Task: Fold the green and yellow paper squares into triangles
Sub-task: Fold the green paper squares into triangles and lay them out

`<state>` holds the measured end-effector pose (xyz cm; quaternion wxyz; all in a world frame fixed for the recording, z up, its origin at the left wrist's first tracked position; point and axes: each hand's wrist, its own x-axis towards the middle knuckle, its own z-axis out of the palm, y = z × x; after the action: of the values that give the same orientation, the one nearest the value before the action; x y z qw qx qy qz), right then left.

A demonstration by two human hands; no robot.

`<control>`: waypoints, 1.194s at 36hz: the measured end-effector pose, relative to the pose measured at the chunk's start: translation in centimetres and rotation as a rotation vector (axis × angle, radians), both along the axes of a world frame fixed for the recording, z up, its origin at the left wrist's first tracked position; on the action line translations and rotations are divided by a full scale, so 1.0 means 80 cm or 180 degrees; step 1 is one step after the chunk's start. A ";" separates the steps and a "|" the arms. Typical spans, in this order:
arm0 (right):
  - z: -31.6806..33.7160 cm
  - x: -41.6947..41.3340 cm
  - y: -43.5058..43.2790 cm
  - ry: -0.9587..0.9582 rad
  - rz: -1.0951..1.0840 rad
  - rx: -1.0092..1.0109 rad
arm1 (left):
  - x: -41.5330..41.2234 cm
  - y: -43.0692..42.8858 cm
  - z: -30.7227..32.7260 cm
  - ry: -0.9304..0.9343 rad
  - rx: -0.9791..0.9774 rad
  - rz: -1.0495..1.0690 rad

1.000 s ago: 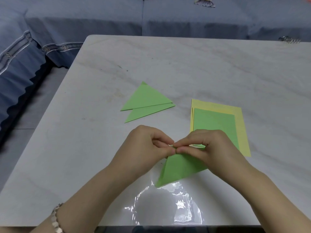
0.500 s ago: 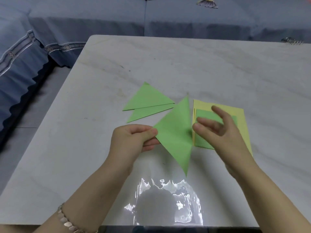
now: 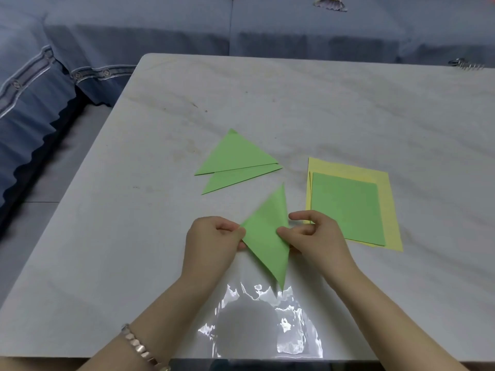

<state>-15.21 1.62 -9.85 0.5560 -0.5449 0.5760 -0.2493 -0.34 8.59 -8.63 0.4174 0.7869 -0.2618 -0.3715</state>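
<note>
While the left hand (image 3: 214,238) pinched a corner of the triangle (image 3: 263,242) and the right hand (image 3: 314,236) its long edge, near the front edge of the table (image 3: 120,263), the light, floppy paper seemed best held so.

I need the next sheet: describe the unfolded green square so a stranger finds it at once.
On the white marble table, find the yellow paper right of the person's right hand. The green square lies flat on it: the only green piece unfolded, while the green triangles are left of it.
</note>
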 end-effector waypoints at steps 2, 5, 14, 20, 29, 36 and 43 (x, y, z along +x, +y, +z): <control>-0.006 0.002 0.001 0.0338 0.0121 -0.0241 | -0.001 -0.001 -0.003 -0.0387 0.0139 -0.0190; -0.008 0.005 0.003 0.0705 0.0344 -0.0535 | -0.003 -0.002 -0.006 -0.0769 0.0324 -0.0415; -0.013 0.008 0.010 0.1192 0.0742 -0.0826 | -0.004 -0.015 -0.005 -0.1328 0.0597 -0.0851; -0.012 0.008 0.014 0.1785 0.1025 -0.1174 | -0.005 -0.023 -0.002 -0.1544 0.0800 -0.1021; -0.013 0.001 0.017 0.2116 0.1214 -0.1512 | -0.009 -0.029 -0.008 -0.2168 0.1084 -0.1330; -0.008 0.003 0.012 0.2237 0.1378 -0.1554 | -0.005 -0.019 -0.011 -0.2993 0.0579 -0.1563; -0.012 0.002 0.014 0.2269 0.1360 -0.1621 | -0.003 -0.011 -0.047 -0.3472 -0.0860 -0.2656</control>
<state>-15.04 2.77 -10.84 0.2119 -0.8212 0.5264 -0.0604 -0.59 7.67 -12.35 0.1430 0.6360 -0.7582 -0.0169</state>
